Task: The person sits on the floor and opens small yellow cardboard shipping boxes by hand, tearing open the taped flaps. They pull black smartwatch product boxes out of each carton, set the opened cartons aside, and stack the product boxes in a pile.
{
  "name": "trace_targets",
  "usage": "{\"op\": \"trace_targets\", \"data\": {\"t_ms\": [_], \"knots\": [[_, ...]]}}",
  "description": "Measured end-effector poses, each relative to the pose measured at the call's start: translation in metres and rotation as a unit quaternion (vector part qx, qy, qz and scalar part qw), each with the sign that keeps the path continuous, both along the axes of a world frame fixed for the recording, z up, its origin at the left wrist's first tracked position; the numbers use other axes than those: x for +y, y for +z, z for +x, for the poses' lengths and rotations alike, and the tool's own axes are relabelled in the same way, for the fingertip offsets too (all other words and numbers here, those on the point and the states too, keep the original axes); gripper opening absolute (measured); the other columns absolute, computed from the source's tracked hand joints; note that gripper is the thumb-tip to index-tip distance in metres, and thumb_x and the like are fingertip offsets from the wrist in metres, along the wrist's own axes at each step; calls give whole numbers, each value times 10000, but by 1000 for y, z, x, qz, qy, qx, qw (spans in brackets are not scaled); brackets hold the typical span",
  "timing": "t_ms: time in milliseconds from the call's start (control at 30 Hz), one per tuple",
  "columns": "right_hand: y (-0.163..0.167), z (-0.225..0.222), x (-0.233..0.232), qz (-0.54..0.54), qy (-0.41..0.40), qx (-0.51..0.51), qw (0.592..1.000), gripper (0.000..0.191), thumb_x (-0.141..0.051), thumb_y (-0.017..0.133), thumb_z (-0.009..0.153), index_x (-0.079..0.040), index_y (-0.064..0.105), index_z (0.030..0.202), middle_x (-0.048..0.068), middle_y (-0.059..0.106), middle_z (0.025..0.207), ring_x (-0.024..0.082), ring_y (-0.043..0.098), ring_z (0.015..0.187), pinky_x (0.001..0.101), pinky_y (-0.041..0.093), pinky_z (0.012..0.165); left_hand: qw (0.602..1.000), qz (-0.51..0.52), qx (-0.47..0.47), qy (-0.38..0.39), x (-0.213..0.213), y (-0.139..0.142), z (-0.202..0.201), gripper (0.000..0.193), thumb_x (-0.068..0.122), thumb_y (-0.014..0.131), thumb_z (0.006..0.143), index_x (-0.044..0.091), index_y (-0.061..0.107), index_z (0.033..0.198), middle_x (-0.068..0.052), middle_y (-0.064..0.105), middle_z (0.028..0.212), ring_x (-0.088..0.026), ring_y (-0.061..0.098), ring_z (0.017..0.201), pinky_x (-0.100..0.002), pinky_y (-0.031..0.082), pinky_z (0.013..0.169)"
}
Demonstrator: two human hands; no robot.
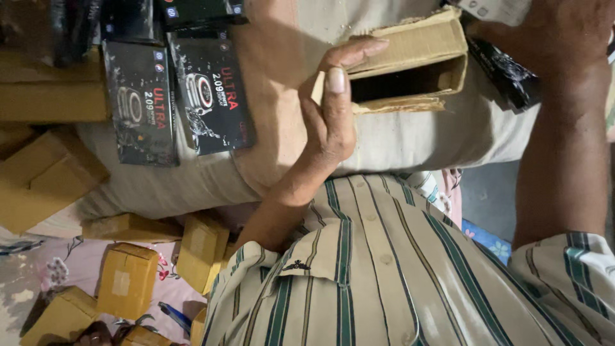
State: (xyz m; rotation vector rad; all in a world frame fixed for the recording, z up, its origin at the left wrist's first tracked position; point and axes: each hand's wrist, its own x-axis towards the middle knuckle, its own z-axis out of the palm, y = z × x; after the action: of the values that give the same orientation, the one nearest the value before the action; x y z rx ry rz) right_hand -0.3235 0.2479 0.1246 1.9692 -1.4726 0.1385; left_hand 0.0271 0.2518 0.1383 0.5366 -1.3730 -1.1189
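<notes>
My left hand (pixel 333 115) grips the open end of a small brown cardboard box (pixel 416 48). The thumb lies across the box's flap and the fingers curl over its top edge. The box is open and dark inside, and it rests on my lap in beige trousers (pixel 410 141). My right hand (pixel 564 32) is at the top right, next to the far end of the box and above a black glossy pack (pixel 506 74). Its fingers are hidden, so its hold is unclear. Two more black printed packs (pixel 141 102) (pixel 211 90) lie on my thigh to the left.
Several sealed brown cardboard boxes (pixel 128 279) lie on a floral cloth (pixel 51 269) at the lower left. Larger brown cartons (pixel 45 179) are stacked at the left edge. My striped shirt (pixel 384 275) fills the lower part of the view.
</notes>
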Motion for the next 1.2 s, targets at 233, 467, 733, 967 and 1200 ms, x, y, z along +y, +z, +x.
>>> {"op": "trace_targets", "data": {"t_ms": [233,467,733,967,1200], "knots": [[-37,-40,-2,108,91,-315,939,580,-275,932,917,48,602,1268,164,721,1139,237,703,921,299,561,757,1000,-13,-2,2,0,2,7,522,406,343,1223,-7,658,1278,-127,717,1260,-173,631,1195,-291,451,1121],[-17,-24,20,111,78,-571,809,541,-281,876,930,23,590,1274,164,663,1168,246,662,969,326,541,800,1000,-10,6,-1,-3,2,4,513,416,353,1216,12,663,1273,-117,720,1244,-161,653,1162,-299,490,1085],[20,21,35,96,83,-709,694,498,-287,812,945,-7,576,1281,163,598,1200,256,616,1024,357,517,849,1000,-13,8,-15,-4,-3,-8,537,449,335,1222,11,637,1296,-117,708,1276,-150,650,1177,-293,499,1092],[59,63,33,103,110,-786,599,463,-293,757,958,-32,563,1287,162,541,1229,265,576,1072,384,497,892,994,4,75,-77,-4,-7,-16,672,557,382,1173,-55,605,1338,-136,644,1364,-159,620,1201,-285,476,1094],[91,124,30,106,195,-764,605,430,-298,701,971,-58,551,1294,162,484,1257,275,535,1120,411,477,935,992,-7,90,-83,-6,-9,-14,740,628,431,1118,-55,581,1359,-125,647,1351,-150,599,1202,-273,455,1099]]}}
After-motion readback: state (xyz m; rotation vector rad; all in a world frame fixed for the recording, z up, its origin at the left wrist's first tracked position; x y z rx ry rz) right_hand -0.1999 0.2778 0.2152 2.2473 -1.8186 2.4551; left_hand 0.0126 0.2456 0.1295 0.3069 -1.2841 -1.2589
